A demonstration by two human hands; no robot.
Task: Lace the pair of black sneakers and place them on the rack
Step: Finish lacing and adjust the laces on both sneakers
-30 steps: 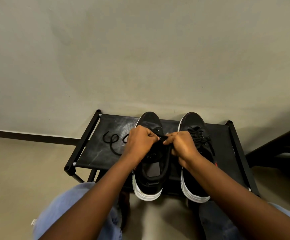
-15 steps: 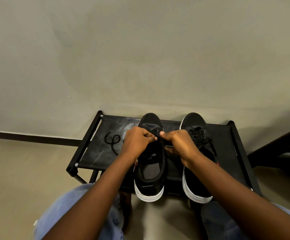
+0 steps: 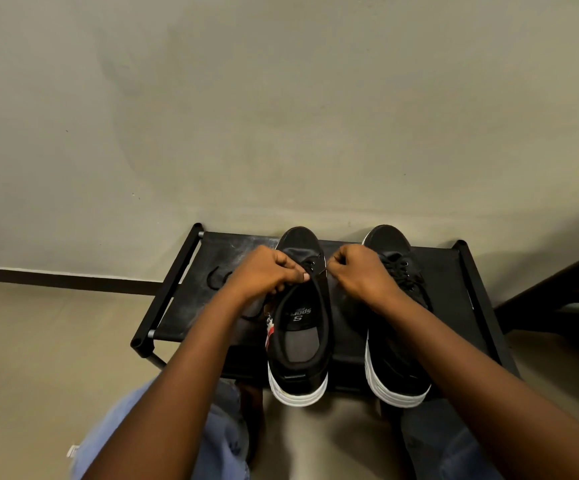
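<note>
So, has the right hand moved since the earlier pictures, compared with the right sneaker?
Yes. The right hand has drawn to the right, away from the left hand, and now covers more of the laced right sneaker, pinching a lace end.

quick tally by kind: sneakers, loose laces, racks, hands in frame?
Sneakers: 2, left sneaker and right sneaker
Loose laces: 1, the loose lace on the rack
Racks: 1, the rack
Hands: 2, left hand and right hand
Total: 6

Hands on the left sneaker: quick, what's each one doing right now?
Left hand: fingers curled, pinching the lace at the left sneaker eyelets.
Right hand: fingers curled, pinching the lace end beside the same sneaker.
</note>
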